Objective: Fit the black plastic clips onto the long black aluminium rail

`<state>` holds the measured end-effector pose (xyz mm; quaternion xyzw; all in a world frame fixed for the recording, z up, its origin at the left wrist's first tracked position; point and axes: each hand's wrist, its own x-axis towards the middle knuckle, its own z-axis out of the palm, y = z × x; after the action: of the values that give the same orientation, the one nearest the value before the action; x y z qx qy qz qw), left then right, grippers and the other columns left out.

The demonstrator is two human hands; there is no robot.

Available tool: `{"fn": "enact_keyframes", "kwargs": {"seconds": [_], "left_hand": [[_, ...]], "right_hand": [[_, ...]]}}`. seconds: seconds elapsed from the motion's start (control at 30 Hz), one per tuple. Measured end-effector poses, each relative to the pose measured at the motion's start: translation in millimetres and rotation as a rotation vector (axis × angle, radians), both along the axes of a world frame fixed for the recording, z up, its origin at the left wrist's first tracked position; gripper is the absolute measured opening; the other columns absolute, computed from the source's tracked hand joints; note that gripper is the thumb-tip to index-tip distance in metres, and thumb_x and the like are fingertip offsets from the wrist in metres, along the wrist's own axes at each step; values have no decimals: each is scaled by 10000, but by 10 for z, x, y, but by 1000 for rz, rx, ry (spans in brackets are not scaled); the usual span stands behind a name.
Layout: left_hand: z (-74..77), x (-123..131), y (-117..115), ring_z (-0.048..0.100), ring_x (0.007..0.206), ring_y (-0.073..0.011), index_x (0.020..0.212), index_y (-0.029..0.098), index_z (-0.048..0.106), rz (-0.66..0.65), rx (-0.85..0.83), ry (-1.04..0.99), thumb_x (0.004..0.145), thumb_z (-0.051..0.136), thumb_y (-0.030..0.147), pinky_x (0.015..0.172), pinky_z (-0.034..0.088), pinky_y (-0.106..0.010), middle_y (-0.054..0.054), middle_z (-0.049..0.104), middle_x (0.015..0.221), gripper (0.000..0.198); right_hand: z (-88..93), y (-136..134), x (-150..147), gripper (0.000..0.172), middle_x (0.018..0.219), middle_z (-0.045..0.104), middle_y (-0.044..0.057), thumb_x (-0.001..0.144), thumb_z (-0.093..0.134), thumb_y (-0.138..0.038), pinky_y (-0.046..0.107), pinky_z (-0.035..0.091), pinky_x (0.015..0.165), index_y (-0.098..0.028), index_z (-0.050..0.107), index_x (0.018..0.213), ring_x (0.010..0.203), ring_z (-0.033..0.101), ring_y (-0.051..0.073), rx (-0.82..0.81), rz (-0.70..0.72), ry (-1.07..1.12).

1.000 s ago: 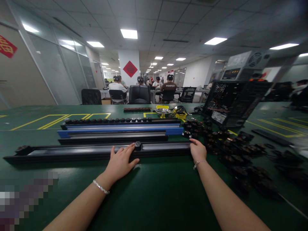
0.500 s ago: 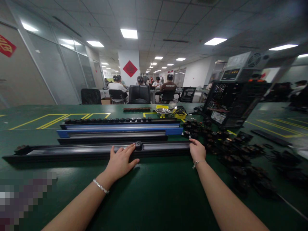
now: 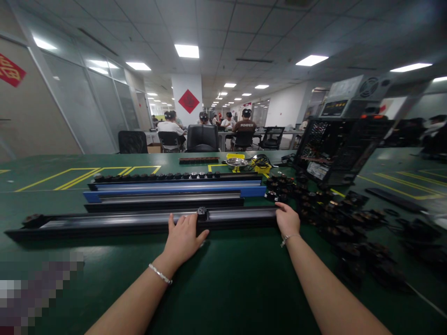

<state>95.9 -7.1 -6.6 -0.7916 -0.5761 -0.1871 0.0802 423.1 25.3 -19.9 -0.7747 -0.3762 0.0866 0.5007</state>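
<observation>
A long black rail [image 3: 104, 222] with a silver channel lies across the green table in front of me. My left hand [image 3: 184, 238] rests flat on its near edge, fingers stretched out, just left of a small black slider [image 3: 201, 213] sitting in the channel. My right hand [image 3: 288, 220] is closed over the rail's right end. Both wrists wear a thin bracelet.
Behind the rail lie a shorter black rail [image 3: 164, 200], a blue rail [image 3: 174, 189] and a rail with a row of black knobs [image 3: 157, 176]. A heap of black parts [image 3: 335, 214] spreads to the right, before a black open case [image 3: 338, 149]. People sit at a far table.
My left hand has slid a little to the right along the rail, closer to the black slider. My right hand stays on the rail's end.
</observation>
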Motion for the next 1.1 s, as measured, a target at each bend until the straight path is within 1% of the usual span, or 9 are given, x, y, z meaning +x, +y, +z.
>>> {"fn": "enact_keyframes", "kwargs": {"seconds": [0.1, 0.2, 0.3, 0.53, 0.8, 1.1], "left_hand": [[-5, -32, 6, 559, 1060, -283, 1197, 143, 517, -14, -10, -14, 850, 442, 498, 1067, 127, -627, -116, 649, 1114, 502], [5, -31, 6, 555, 1065, -277, 1216, 177, 517, -29, -3, -15, 849, 444, 500, 1067, 116, -628, -97, 641, 1142, 494], [12, -19, 3, 557, 1053, -274, 1227, 199, 520, -27, 0, -10, 849, 441, 509, 1064, 115, -631, -85, 647, 1124, 495], [26, -16, 4, 549, 1069, -278, 1253, 231, 514, -13, -24, -2, 844, 437, 527, 1061, 118, -635, -87, 646, 1121, 511], [38, -8, 0, 546, 1060, -271, 1272, 248, 505, -20, -37, -7, 846, 433, 527, 1060, 99, -640, -78, 651, 1087, 514], [83, -7, -13, 542, 1055, -272, 1305, 303, 482, -20, -75, 2, 846, 422, 539, 1052, 92, -649, -70, 647, 1058, 519]], "right_hand": [[16, -8, -7, 425, 898, 694, 59, 636, 486, -207, 271, 435, 663, -211, 734, 981, 728, 587, 175, -8, 2, 10], [35, -21, -12, 431, 928, 693, 57, 646, 482, -215, 279, 433, 674, -220, 728, 999, 752, 589, 182, -30, 12, 27], [37, -22, -10, 436, 949, 691, 55, 650, 474, -219, 282, 429, 683, -225, 726, 1007, 777, 590, 187, -48, 15, 33], [6, 6, 3, 434, 893, 694, 47, 635, 474, -216, 272, 430, 693, -216, 729, 985, 758, 588, 179, -26, 10, 19], [8, 5, 5, 420, 904, 694, 47, 634, 482, -218, 275, 433, 698, -216, 732, 972, 768, 589, 180, -17, 3, 29], [12, -7, 1, 429, 947, 695, 54, 652, 468, -227, 281, 435, 686, -213, 726, 995, 787, 596, 190, -33, 18, 19]]}}
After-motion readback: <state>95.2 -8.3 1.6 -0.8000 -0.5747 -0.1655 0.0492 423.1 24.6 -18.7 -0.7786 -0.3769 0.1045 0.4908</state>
